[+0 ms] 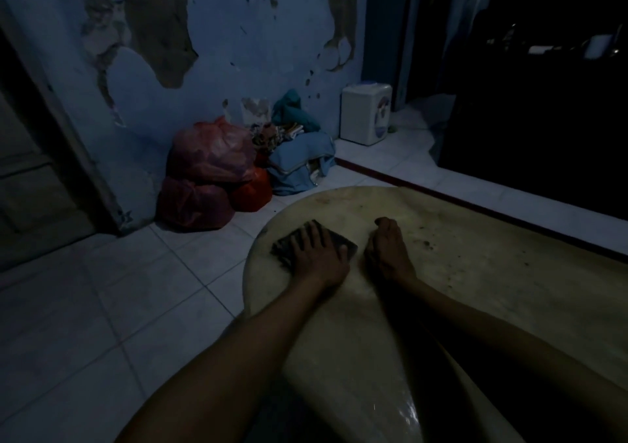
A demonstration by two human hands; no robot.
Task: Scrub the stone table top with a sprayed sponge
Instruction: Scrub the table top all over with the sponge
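A dark rectangular sponge (283, 244) lies flat near the far left edge of the pale stone table top (475, 272). My left hand (317, 255) presses down on the sponge with its fingers spread straight over it. Just to the right, my right hand (387, 249) rests on the bare stone with its fingers curled under, holding nothing that I can see. Dark specks of dirt dot the stone to the right of that hand. The room is dim.
Red plastic bags (210, 177) and a heap of blue cloth (299, 160) sit on the tiled floor by the peeling wall beyond the table. A small white appliance (365, 114) stands on a raised step at the back right. A dark doorway lies to the right.
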